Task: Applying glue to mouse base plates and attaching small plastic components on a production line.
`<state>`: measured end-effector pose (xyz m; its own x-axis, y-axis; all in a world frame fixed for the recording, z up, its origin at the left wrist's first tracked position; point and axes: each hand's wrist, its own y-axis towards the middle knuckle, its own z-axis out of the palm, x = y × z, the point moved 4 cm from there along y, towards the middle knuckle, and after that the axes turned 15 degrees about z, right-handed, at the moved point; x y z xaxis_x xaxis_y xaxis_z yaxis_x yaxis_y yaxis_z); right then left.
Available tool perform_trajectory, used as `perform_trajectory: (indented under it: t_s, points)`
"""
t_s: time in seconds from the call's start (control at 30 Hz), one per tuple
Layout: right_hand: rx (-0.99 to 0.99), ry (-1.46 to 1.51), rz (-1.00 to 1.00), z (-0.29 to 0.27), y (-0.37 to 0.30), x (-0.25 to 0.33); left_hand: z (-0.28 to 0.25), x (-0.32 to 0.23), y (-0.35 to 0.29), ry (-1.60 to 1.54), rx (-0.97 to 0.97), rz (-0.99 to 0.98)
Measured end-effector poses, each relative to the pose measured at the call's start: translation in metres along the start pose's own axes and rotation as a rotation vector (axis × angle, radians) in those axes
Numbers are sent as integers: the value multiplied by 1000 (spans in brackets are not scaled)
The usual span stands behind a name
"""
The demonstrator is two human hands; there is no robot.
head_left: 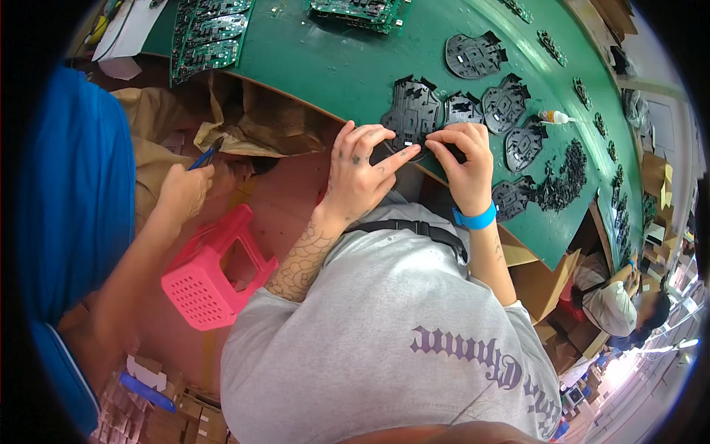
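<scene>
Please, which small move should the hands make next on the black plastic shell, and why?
Probably the right hand should press gently at the near end of the black plastic shell: its thumb and finger are at that end, and the left hand has fingers there too, so it could steady the shell. Whether a small part is pinched, I cannot tell.

- Counter: smooth green top with a soft sheen, brown board-like edge.
- Black shell at the counter's near edge: moulded plastic, mostly matt, ribbed.
- Circuit boards at the counter's left end: glossy green, rough with components.
- Heap of small parts on the counter's right: dark, plastic-looking, jagged.
- Stool on the near side of the counter: smooth, shiny pink plastic, perforated.
- Box under the counter's right corner: matt brown cardboard.
- Shirt before the counter: soft, matt grey cloth.
</scene>
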<state>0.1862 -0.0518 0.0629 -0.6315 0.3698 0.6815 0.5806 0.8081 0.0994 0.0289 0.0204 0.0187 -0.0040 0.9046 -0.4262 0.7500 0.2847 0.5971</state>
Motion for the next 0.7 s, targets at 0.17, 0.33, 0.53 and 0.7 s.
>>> perform_trajectory:
  t_s: [0.17, 0.33, 0.53, 0.7]
  points:
    - [-67, -34, -43, 2, 0, 0, 1, 1, 2, -5, -10, -16]
    - [-104, -54, -63, 6, -3, 2, 1, 0, 0, -9, -26, -19]
    - [-102, -93, -31, 4, -1, 9, 0, -1, 0, 1, -9, -12]
    - [-61, -13, -8, -7, 9, 7, -1, -3, 11, 21, 52, 5]
